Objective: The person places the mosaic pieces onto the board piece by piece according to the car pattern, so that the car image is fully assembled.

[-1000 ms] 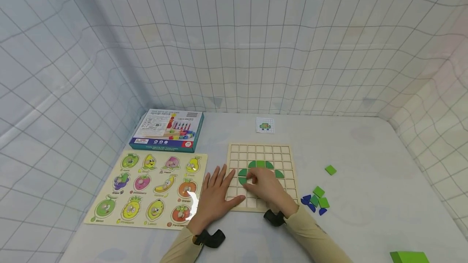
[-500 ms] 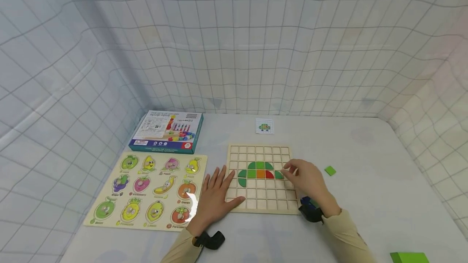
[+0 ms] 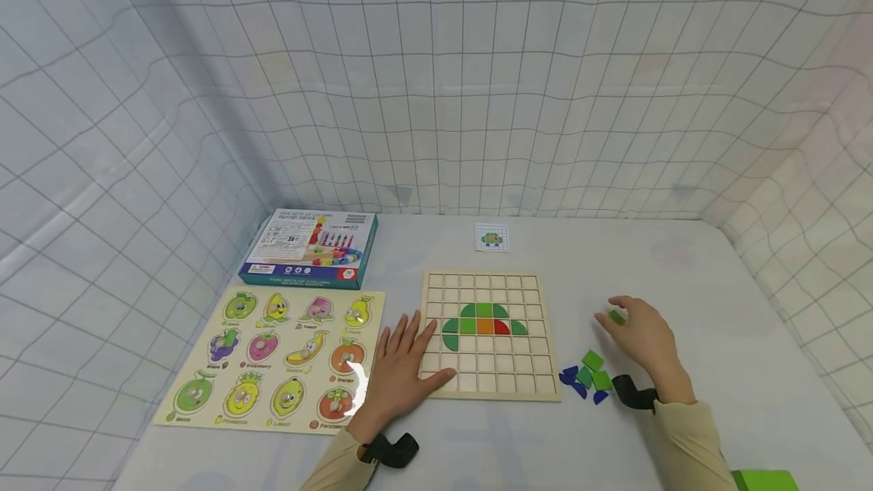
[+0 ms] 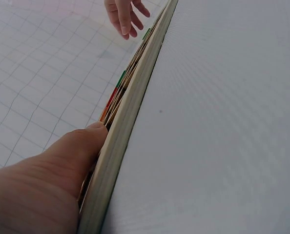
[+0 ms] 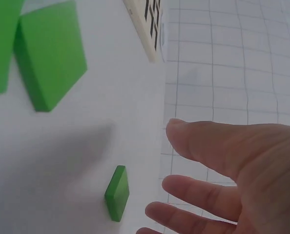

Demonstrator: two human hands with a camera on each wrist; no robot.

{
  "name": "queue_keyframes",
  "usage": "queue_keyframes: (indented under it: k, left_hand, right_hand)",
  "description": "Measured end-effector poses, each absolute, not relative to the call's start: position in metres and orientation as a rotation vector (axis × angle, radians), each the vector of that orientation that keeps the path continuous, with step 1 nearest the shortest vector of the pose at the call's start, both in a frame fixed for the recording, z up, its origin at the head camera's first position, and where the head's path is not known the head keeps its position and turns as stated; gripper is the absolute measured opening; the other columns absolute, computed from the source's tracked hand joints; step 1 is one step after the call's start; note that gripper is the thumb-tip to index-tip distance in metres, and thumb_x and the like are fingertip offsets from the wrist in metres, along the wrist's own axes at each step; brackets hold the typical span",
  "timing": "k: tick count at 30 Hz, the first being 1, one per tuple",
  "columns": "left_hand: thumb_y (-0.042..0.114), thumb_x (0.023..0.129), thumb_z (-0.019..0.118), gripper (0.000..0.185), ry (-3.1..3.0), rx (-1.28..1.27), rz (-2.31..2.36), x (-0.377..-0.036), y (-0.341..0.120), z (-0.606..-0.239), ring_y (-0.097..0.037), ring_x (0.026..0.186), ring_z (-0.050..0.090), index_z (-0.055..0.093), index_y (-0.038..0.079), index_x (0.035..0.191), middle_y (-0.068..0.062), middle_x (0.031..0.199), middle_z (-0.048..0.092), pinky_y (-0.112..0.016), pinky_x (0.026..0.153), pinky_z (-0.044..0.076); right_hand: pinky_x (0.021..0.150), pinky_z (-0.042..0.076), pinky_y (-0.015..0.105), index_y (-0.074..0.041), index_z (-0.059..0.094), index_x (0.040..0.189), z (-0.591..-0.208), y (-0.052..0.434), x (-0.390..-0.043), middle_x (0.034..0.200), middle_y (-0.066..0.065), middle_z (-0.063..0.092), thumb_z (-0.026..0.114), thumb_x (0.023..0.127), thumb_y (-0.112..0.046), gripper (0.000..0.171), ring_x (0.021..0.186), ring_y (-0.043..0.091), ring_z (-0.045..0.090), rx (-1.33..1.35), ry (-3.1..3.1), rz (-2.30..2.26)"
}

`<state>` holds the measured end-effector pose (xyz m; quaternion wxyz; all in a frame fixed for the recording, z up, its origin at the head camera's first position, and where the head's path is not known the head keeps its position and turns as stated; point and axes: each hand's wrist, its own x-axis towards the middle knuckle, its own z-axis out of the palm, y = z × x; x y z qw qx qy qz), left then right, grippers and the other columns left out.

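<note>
Head view: the grid board (image 3: pixel 491 336) lies flat on the white table (image 3: pixel 682 264), a part-built picture of green, orange and red tiles in its middle rows. The left hand (image 3: pixel 402 373) rests flat on the board's near left corner, fingers straight and spread, gripping nothing. Right of the board, well apart from it, lies a single green square tile (image 3: pixel 617 317); the right hand (image 3: pixel 644 339) hovers over it, fingers loosely extended, nothing held yet. Between the board and that hand, near the board's lower right corner, sits a small cluster of green and blue tiles (image 3: pixel 585 377). Left of the board lies a fruit puzzle (image 3: pixel 280 358); beyond that, a toy box (image 3: pixel 310 246). Behind the board lies a pattern card (image 3: pixel 492 237).

Left wrist view: the board's edge (image 4: pixel 130 131) seen end-on, the thumb (image 4: pixel 81 146) pressed against its side.

Right wrist view: the green tile (image 5: pixel 117 193) flat on the table, fingers (image 5: pixel 194 195) open just beside it, not touching.

Judgement: the tile looks light, rigid, smooth painted wood. Thin and lying flat, it is best pinched across opposite side edges, or tipped up first.
</note>
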<state>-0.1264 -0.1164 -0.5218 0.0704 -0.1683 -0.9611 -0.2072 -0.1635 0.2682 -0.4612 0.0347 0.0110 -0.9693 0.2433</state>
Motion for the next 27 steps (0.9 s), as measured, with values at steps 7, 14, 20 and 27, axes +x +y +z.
queue_keyframes:
  k: [7, 14, 20, 27]
  left_hand:
    - [0.063, 0.083, 0.057, 0.083, -2.893, -0.509, -0.644, -0.125, -0.116, -0.517, -0.032, 0.141, 0.014, 0.037, 0.015, 0.148, -0.013, 0.154, 0.024, -0.054, 0.11, 0.007]
    - [0.062, 0.083, 0.058, 0.083, -2.881, -0.512, -0.642, -0.125, -0.116, -0.519, -0.031, 0.141, 0.014, 0.037, 0.015, 0.148, -0.013, 0.154, 0.024, -0.053, 0.11, 0.007]
    - [0.062, 0.083, 0.058, 0.083, -2.871, -0.517, -0.647, -0.125, -0.116, -0.52, -0.031, 0.142, 0.014, 0.037, 0.015, 0.148, -0.013, 0.154, 0.024, -0.053, 0.11, 0.006]
    - [0.064, 0.083, 0.057, 0.084, -2.884, -0.512, -0.643, -0.126, -0.116, -0.521, -0.03, 0.142, 0.012, 0.035, 0.016, 0.148, -0.012, 0.155, 0.022, -0.051, 0.111, 0.004]
  right_hand:
    - [0.084, 0.042, 0.06, 0.016, 0.057, 0.115, -0.471, 0.278, -0.164, 0.115, 0.037, 0.053, 0.065, 0.088, -0.026, 0.051, 0.106, 0.053, 0.048, 0.028, -3.028, 0.704]
    - [0.079, 0.044, 0.056, 0.017, 0.061, 0.105, -0.473, 0.281, -0.163, 0.103, 0.035, 0.056, 0.07, 0.084, -0.021, 0.044, 0.094, 0.048, 0.053, 0.004, -3.025, 0.714]
    - [0.067, 0.048, 0.049, 0.015, 0.063, 0.102, -0.473, 0.281, -0.164, 0.09, 0.026, 0.061, 0.071, 0.083, -0.017, 0.037, 0.081, 0.038, 0.058, -0.003, -3.001, 0.783]
    - [0.064, 0.047, 0.046, 0.012, 0.063, 0.097, -0.477, 0.283, -0.165, 0.086, 0.021, 0.062, 0.069, 0.085, -0.017, 0.031, 0.077, 0.034, 0.058, -0.009, -2.992, 0.837]
